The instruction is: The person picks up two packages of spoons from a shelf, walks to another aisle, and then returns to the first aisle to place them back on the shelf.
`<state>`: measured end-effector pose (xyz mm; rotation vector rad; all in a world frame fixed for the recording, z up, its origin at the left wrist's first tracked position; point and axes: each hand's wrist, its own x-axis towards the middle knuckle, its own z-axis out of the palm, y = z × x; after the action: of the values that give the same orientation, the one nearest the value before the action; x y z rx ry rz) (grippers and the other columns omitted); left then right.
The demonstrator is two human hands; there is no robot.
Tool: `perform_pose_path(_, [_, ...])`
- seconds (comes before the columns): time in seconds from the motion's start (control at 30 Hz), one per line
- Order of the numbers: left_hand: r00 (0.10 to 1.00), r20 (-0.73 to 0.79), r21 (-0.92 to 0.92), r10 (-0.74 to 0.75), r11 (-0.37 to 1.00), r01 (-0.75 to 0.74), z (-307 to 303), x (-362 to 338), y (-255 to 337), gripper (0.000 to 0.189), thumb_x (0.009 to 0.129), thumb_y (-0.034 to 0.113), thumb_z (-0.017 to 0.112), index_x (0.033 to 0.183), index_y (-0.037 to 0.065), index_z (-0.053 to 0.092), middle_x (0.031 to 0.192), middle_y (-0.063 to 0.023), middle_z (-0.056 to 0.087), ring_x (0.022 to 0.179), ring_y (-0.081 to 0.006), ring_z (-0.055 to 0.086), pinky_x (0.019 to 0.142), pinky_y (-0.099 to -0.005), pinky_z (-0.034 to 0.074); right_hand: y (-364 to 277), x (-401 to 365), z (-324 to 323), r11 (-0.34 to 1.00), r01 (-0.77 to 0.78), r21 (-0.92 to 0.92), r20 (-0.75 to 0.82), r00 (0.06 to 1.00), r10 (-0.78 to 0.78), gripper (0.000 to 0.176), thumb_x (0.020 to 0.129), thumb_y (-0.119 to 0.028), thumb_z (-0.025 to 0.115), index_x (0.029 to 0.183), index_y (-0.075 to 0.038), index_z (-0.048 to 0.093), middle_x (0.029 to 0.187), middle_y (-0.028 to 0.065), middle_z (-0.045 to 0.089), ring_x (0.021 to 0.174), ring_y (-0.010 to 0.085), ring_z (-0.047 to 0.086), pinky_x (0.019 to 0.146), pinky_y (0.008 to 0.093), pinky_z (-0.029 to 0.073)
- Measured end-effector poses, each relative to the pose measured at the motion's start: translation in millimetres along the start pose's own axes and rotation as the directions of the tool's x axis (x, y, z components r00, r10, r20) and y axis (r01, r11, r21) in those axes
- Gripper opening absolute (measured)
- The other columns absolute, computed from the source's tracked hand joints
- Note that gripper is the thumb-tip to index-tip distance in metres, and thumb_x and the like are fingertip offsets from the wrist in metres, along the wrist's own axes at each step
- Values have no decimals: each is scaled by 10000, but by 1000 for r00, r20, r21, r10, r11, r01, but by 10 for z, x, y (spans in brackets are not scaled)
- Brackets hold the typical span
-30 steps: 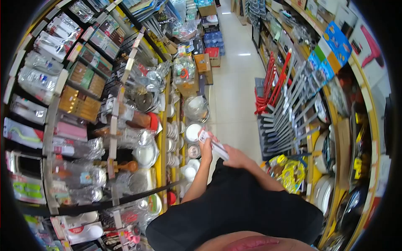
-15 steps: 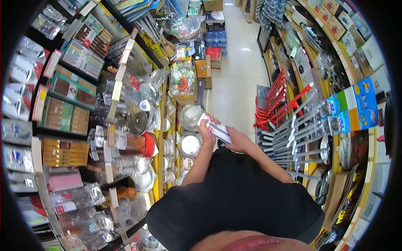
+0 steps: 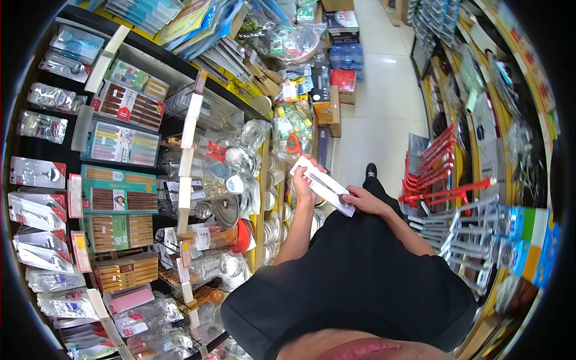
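Note:
A long white carded pack (image 3: 326, 188) with a slim grey utensil along its face slants in front of my body. My left hand (image 3: 304, 183) grips its upper end, fingers curled behind the card and thumb at the edge. At the lower end, my right hand (image 3: 366, 201) has its fingers closed at the pack's side. The kind of utensil on the card is too small to tell. Just left of the hands, a shelf holds stacked white dishes (image 3: 271, 231) and glassware.
On the left shelves are boxed chopsticks (image 3: 127, 144), carded spoons (image 3: 39, 173) and bagged kitchenware. Red racks (image 3: 433, 165) and grey metal racks (image 3: 447, 231) stick out at right. A tiled aisle (image 3: 384, 120) runs ahead, with cardboard boxes (image 3: 327, 111) along its left side.
The view has swung left, bringing more of the left shelves in. A shoe and leg now show ahead in the aisle. Both hands still hold the pack, its face more fully visible.

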<state>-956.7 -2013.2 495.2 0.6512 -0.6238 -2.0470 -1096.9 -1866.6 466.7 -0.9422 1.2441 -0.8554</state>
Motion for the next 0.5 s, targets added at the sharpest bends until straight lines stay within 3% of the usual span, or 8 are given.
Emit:
perform_pose_path(0.1, [982,-162,182,92,981,-62,150,521,13,431,789,124,374,1196,-14,416,903,-151,562,782,-308,599,743,-415,503,-273,394,-504,983,186,-6,-34,982,-186,327,895,-349,508,916,-24,540,757,-4,495,663,73,459,571,235,392])
perform_pose_path(0.17, [983,-124,239,132,966,-100,255,816,137,465,816,85,384,1266,-31,379,1052,-203,571,912,-347,606,820,-411,495,-556,633,-940,999,49,-12,-19,999,-49,315,871,-297,513,940,4,573,776,55,550,734,126,506,648,281,417])
perform_pose_path(0.23, [980,-101,286,169,949,-134,470,1251,218,462,822,57,415,1267,-54,367,1133,-234,555,976,-349,589,869,-410,474,-696,939,-1315,972,204,-119,-63,975,-212,309,872,-296,503,913,3,572,770,80,558,720,139,510,650,289,413])
perform_pose_path(0.33, [970,-128,380,205,914,-143,686,1729,194,408,859,63,445,1244,-61,392,1157,-234,548,986,-337,588,854,-393,482,-912,1181,-1751,943,285,-172,-110,946,-306,304,872,-282,495,884,13,568,769,104,562,712,162,512,656,308,411])
perform_pose_path(0.43, [971,-149,304,189,943,-137,868,1996,137,405,887,101,455,1253,-58,384,1160,-225,551,985,-342,588,849,-395,483,-999,1386,-2073,951,262,-164,-85,957,-278,295,873,-271,490,892,13,568,778,114,565,734,176,516,682,314,410])
perform_pose_path(0.47, [973,-155,267,172,955,-126,829,2100,82,417,921,170,411,1269,-56,364,1194,-212,533,1032,-350,562,894,-422,452,-1047,1409,-2160,959,207,-191,-69,972,-224,277,872,-253,490,917,9,568,794,106,567,758,168,515,704,307,411])
perform_pose_path(0.5, [985,-92,134,143,982,-130,817,2205,33,435,942,224,343,1279,-50,352,1238,-202,503,1091,-348,526,952,-439,401,-919,1523,-2196,974,203,-101,-98,972,-213,264,879,-239,483,929,5,570,806,88,567,773,150,508,711,300,409])
